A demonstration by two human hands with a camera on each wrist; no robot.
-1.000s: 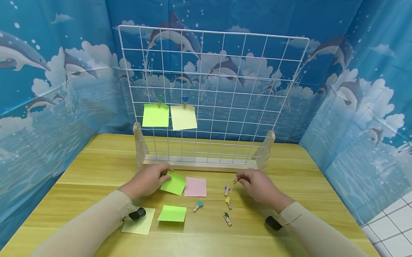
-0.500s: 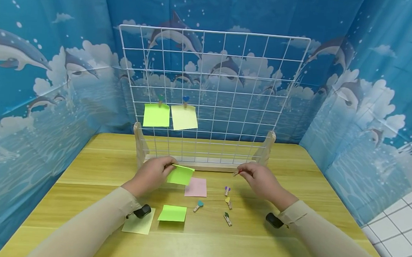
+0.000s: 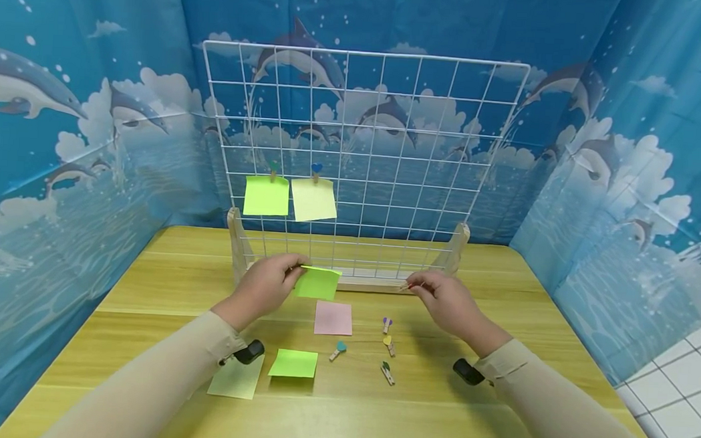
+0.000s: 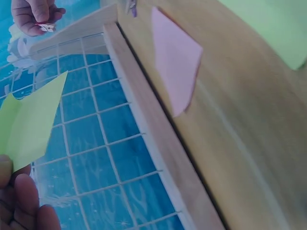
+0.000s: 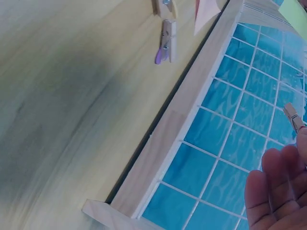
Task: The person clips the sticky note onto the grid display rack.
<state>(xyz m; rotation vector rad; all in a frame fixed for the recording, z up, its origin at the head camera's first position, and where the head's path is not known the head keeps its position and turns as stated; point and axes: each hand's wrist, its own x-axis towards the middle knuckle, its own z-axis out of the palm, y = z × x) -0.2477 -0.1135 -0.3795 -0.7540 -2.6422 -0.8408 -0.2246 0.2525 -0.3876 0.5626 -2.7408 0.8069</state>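
Note:
My left hand (image 3: 267, 285) pinches a bright green sticky note (image 3: 318, 283) by its upper left corner, lifted above the table in front of the grid's base. In the left wrist view the same note (image 4: 36, 120) sits between thumb and fingers. My right hand (image 3: 447, 298) pinches a small wooden clothespin (image 5: 291, 116) with a bit of red at its end. Both hands are just before the white wire grid rack (image 3: 380, 127). On that grid, clothespins with heart tops hold a green note (image 3: 266, 196) and a pale yellow note (image 3: 313, 201).
On the table lie a pink note (image 3: 334, 318), a green note (image 3: 293, 364) and a pale yellow note (image 3: 236, 377) partly under my left wrist. Loose clothespins lie nearby: teal (image 3: 338, 351), purple (image 3: 387, 325), yellow (image 3: 389, 345) and green (image 3: 387, 373). The rack's wooden base (image 3: 376, 284) runs behind them.
The left hand has raised the green note off the table, up and to the right toward the grid. The right hand has risen slightly with its clothespin.

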